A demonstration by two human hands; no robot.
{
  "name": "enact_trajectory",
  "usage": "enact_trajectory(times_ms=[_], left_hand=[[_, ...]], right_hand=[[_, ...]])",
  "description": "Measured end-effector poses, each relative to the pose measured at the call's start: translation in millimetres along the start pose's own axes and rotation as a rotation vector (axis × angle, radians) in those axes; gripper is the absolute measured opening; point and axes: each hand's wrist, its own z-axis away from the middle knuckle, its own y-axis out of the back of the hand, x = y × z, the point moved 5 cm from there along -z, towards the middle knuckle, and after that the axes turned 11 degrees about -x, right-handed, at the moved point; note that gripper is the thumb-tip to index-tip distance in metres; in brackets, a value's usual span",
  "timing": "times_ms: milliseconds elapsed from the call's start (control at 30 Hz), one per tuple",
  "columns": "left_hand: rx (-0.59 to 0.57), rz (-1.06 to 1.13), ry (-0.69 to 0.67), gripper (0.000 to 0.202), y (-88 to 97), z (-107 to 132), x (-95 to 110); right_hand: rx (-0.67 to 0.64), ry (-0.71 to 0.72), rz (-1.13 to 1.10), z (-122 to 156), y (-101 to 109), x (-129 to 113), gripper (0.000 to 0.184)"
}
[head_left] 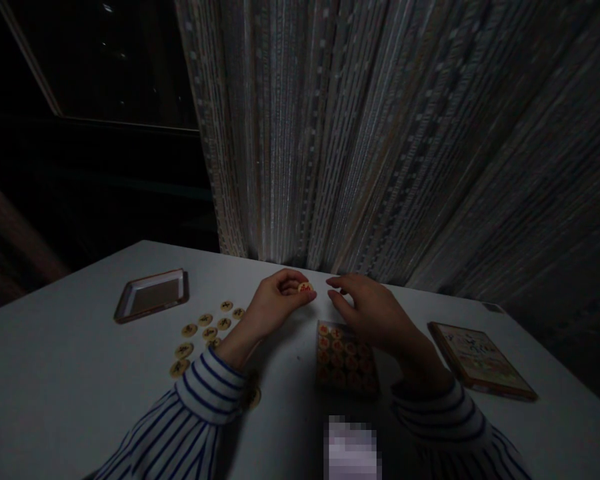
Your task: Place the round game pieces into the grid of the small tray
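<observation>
Between the thumb and fingers of my left hand is a round Chinese chess piece with red marking, raised above the table. My right hand hovers to its right, thumb and fingers apart, with nothing seen between them. Below my right hand stands a box filled with rows of red-marked Chinese chess pieces; my hand hides its far right corner. Dark-marked pieces lie loose to the left of my left wrist, some partly covered by it.
On the white table, a shallow open tray or lid lies far left. A flat picture-covered lid or box lies at the right. A small dark card-like thing sits near the back right edge. Striped curtains hang behind the table.
</observation>
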Motion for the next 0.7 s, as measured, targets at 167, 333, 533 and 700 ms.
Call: enact_trajectory(times_ms=[167, 333, 533, 700], left_hand=[[-0.003, -0.002, 0.031, 0.023, -0.5, 0, -7], [-0.026, -0.004, 0.040, 0.022, -2.3, 0, -11], [-0.024, 0.008, 0.043, 0.018, -5.4, 0, -11], [-0.028, -0.012, 0.041, 0.019, -7.7, 1, -10]], right_hand=[[0.010, 0.011, -0.022, 2, 3, -2, 0.029], [0.023, 0.026, -0.027, 4, 5, -5, 0.027], [0.007, 0.123, -0.082, 5, 4, -10, 0.027], [-0.020, 0.169, -0.102, 5, 3, -12, 0.023]])
